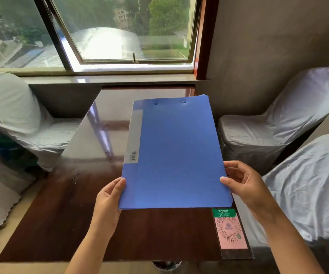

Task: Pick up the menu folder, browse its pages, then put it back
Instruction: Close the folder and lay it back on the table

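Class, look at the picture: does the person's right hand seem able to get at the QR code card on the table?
Probably yes: the QR code card lies uncovered just below the right hand, though that hand now grips the blue folder.

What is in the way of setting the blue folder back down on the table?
Nothing visible. The table under the folder looks bare; the QR code card lies flat at the near right edge.

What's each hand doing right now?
Left hand: closed on the near-left edge of the blue menu folder.
Right hand: gripping the folder's right edge, thumb on the cover.
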Action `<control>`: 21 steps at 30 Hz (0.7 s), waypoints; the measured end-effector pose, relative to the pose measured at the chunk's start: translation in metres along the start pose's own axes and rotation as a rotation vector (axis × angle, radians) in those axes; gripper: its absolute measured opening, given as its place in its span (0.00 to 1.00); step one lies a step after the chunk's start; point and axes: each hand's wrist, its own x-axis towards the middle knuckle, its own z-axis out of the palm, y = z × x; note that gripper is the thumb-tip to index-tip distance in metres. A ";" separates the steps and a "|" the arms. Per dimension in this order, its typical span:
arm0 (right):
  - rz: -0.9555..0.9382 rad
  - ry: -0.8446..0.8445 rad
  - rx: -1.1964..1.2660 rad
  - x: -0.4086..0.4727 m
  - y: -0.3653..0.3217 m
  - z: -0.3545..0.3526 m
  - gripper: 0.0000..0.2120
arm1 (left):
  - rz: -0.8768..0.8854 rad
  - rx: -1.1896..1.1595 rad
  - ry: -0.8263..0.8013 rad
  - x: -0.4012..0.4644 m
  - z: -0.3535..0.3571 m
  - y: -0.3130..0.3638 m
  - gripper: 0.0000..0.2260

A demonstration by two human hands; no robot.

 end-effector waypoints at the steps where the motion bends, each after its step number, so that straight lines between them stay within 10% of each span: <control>1: 0.015 -0.004 -0.019 0.001 0.003 -0.002 0.12 | -0.022 0.016 -0.014 0.001 -0.002 -0.001 0.12; 10: 0.255 -0.027 -0.380 0.010 0.066 0.004 0.09 | -0.421 0.279 -0.193 0.005 -0.026 -0.054 0.08; 21: 0.391 -0.021 -0.894 -0.008 0.165 0.039 0.09 | -0.489 0.622 -0.043 -0.018 -0.039 -0.146 0.06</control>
